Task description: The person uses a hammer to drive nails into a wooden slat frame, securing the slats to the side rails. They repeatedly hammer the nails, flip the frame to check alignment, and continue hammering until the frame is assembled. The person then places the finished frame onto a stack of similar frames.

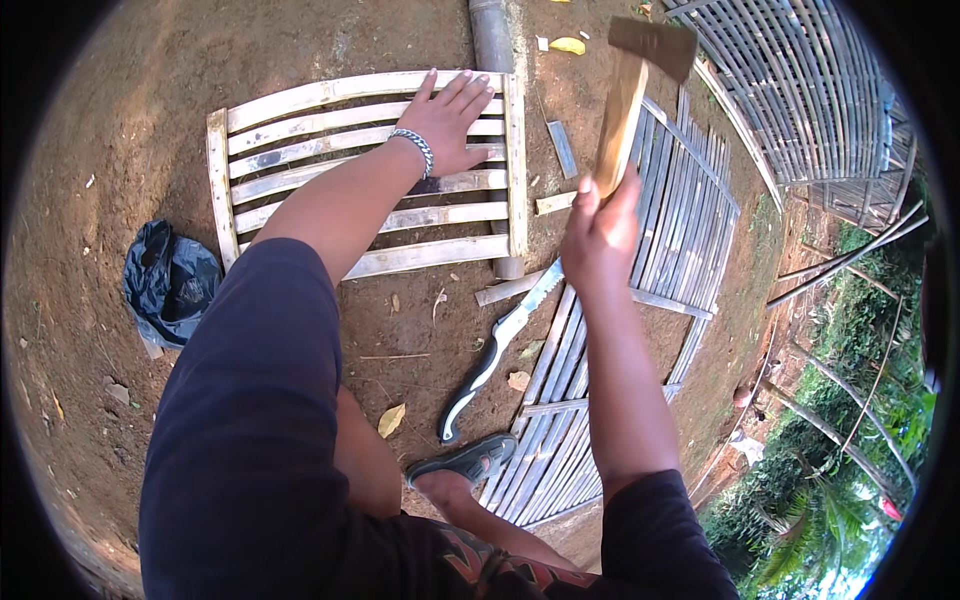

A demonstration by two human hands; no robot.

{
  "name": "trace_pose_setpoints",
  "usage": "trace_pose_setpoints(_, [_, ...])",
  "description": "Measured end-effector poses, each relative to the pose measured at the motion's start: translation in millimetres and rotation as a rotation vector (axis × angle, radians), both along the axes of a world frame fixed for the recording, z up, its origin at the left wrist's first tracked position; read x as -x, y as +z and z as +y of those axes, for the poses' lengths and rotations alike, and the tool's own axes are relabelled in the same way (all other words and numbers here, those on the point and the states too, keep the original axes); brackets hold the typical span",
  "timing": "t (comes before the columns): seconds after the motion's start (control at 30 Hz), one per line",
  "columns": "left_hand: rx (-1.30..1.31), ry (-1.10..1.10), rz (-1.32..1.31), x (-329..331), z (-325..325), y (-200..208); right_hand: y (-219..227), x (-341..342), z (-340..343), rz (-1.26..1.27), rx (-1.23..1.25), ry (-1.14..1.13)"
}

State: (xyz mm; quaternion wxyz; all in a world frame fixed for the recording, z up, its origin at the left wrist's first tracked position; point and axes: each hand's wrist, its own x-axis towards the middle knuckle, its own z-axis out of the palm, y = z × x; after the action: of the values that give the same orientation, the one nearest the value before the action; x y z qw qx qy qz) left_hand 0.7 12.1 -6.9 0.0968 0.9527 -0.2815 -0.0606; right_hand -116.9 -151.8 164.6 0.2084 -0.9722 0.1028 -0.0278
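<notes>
- Pale bamboo slats (430,256), set side by side, make up the low frame (516,160) lying over bare earth (80,200) in front of the person, its right part resting, it appears, across a dark pole (491,40)
- Flat against the slats near the right end, the left hand (448,125) rests palm down, fingers somewhat spread, thumb out to the side, a chain bracelet (415,145) at the wrist
- Wrapped around a wooden handle (619,125), the right hand (603,235) holds a hatchet (630,85) raised to the right of the frame, dark head uppermost
- Sound practice would put weight through the left palm, so the frame sits firm and does not rock
- Safe handling likely asks for left fingers well out of the hatchet's path, a snug grip and a short, watched swing; the flared side of the head appears to face away from the frame, a point worth checking
- Cream to light brown, the slats show open gaps and dark stains, with crosspieces (222,190) capping both ends
- Close by lie a folding saw (507,323), a black plastic bag (170,285) and a weathered bamboo panel (665,215)
</notes>
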Motion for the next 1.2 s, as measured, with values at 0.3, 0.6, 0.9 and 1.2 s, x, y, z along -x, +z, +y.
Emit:
trace_pose_setpoints(0.3, [-0.011, -0.003, -0.003, 1.4, -3.6, 4.0, -33.8, 23.0, -7.3, 0.305, -0.061, -0.104])
trace_pose_setpoints(0.6, [0.001, -0.012, 0.031, 1.0, -9.3, 10.2, -60.7, 37.4, -33.9, 0.364, 0.081, -0.062])
trace_pose_setpoints(0.9, [0.006, -0.011, 0.010, -0.5, -8.3, 9.2, -68.1, 48.4, -21.9, 0.385, 0.042, 0.018])
trace_pose_setpoints(1.2, [0.018, -0.010, -0.011, -0.1, -6.4, 2.6, -56.1, 41.7, -6.0, 0.004, -0.144, -0.150])
